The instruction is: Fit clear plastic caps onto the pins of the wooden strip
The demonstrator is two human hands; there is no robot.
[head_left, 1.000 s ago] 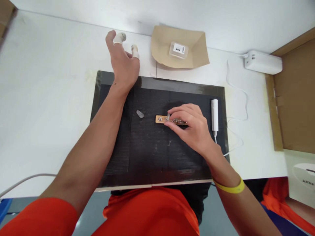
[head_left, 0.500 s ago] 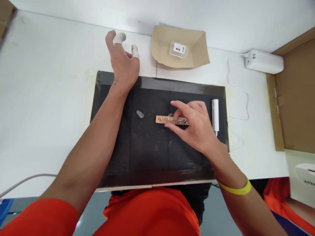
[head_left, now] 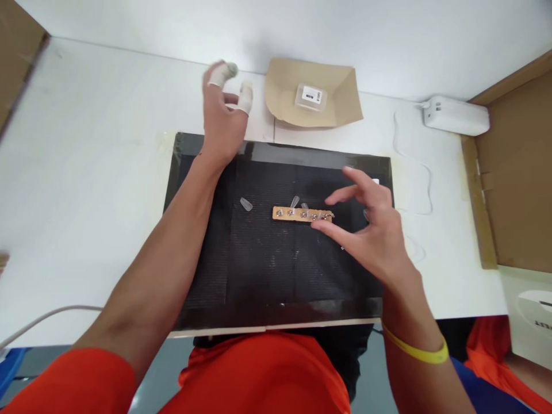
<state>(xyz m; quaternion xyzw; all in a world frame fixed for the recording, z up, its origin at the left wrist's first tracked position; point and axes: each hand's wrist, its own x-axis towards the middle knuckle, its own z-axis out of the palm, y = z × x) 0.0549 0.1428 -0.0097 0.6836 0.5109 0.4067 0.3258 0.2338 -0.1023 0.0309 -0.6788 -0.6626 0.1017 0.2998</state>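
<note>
My right hand (head_left: 375,221) is open, with thumb and fingers spread and nothing between them. Its thumb tip overlaps the right part of a narrow tan strip (head_left: 297,214) in view; touching or above it, I cannot tell. Several small metal studs line the strip, and clear nail tips (head_left: 295,202) stand or lean on some of them. Another clear nail tip (head_left: 246,204) lies loose on the black mat (head_left: 259,264), left of the strip. Beyond the mat's far edge, my left hand (head_left: 224,121) hovers with white finger covers on two digits, which are apart, and holds nothing visible.
A brown paper tray (head_left: 276,95) at the back holds a clear labelled plastic box (head_left: 311,97). A white power adapter (head_left: 456,115) with a thin cable sits at the back right, near a cardboard box (head_left: 517,184). Another person's orange clothing (head_left: 487,345) shows at lower right.
My right hand has drawn back to the right off the strip and opened wider, uncovering the leaning nail tips. My left hand has shifted slightly right.
</note>
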